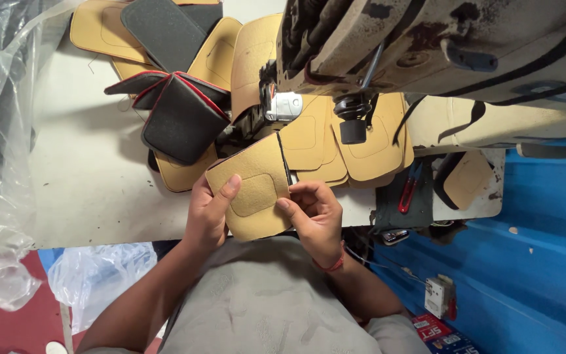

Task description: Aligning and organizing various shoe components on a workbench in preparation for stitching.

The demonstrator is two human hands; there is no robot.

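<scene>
Both hands close on one tan padded panel, held just above the person's lap at the near edge of the white worktable. The left hand pinches its left edge, thumb laid flat on the face near the stitched rounded patch, probably to keep the piece spread. The right hand grips the right edge, fingertips curled onto the dark binding strip that runs up that side, seemingly to keep it aligned. Just beyond the grip lies a fan of similar tan panels under the sewing machine head. Farther left of the grip sit black pieces with red edging, within reach. Red-handled snips lie to the right.
</scene>
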